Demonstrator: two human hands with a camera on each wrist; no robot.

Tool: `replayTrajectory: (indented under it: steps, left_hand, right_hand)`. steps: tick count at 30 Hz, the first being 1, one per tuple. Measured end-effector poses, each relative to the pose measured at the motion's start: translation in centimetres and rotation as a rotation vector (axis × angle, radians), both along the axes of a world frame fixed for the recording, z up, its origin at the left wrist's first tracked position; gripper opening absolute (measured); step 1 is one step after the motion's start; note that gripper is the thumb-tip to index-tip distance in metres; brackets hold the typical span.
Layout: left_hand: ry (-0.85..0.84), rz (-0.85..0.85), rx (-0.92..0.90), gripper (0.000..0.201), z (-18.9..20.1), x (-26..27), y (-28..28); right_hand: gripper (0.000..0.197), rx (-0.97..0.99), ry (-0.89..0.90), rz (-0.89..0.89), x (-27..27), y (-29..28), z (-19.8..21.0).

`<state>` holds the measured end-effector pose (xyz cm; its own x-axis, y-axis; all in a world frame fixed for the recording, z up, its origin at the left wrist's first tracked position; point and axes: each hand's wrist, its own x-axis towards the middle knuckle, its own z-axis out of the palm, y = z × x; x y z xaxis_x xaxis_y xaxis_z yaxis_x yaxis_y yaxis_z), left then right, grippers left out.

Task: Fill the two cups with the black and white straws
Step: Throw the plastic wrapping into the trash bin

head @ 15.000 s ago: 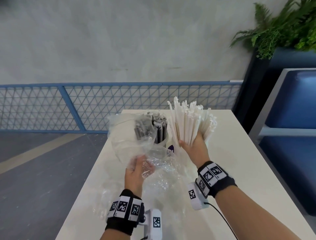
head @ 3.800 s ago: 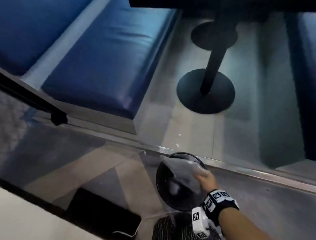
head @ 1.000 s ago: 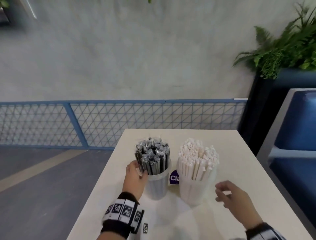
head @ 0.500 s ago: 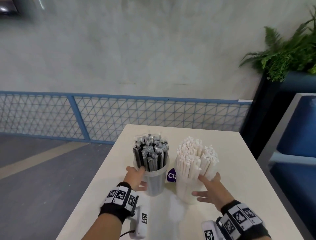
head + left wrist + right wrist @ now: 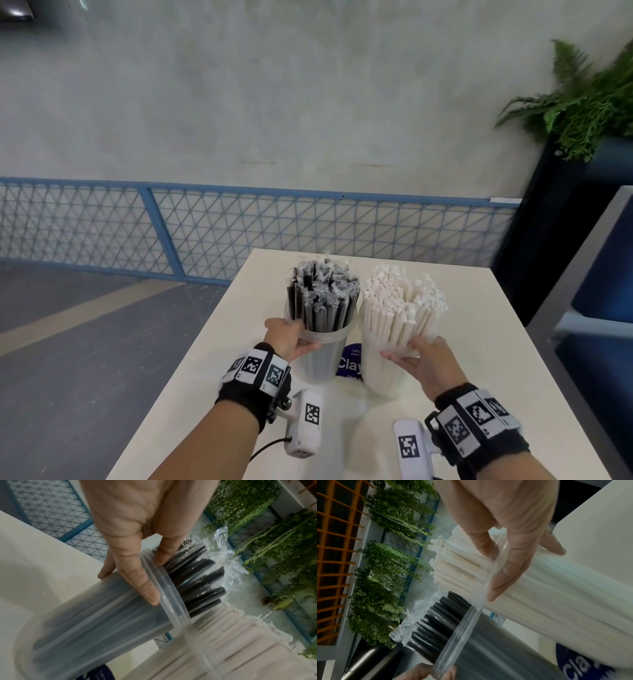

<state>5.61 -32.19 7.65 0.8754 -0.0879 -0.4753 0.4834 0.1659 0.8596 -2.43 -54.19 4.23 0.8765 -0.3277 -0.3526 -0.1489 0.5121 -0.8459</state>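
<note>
Two clear plastic cups stand side by side on the white table [image 5: 479,342]. The left cup [image 5: 322,359] is packed with wrapped black straws [image 5: 323,294]. The right cup [image 5: 380,373] is packed with white straws [image 5: 400,305]. My left hand [image 5: 301,337] pinches the left cup's rim; in the left wrist view one finger [image 5: 164,553] lies inside the rim against the black straws [image 5: 197,577] and another [image 5: 144,585] outside. My right hand [image 5: 404,349] pinches the right cup's rim [image 5: 494,566] the same way, touching the white straws [image 5: 458,563].
A small purple label card [image 5: 349,363] sits on the table between the cups. A blue mesh railing [image 5: 239,233] runs beyond the table's far edge. A blue bench [image 5: 603,301] and a planter with ferns [image 5: 582,113] stand to the right. The floor drops off left.
My right hand has come in from the right and taken hold of the white-straw cup's rim. My left hand has stayed on the black-straw cup, its grip now at the rim.
</note>
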Motion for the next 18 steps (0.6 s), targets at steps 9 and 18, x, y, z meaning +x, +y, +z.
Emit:
replayTrajectory:
  steps: [9, 18]
  left_hand:
    - [-0.016, 0.062, -0.059, 0.03, 2.9, 6.9, -4.8]
    - [0.005, 0.098, -0.059, 0.035, 0.2, 13.6, -7.5]
  right_hand:
    - [0.02, 0.037, 0.017, -0.085, 9.0, -3.0, 2.3]
    - [0.022, 0.004, 0.1, -0.128, 14.9, -4.5, 2.0]
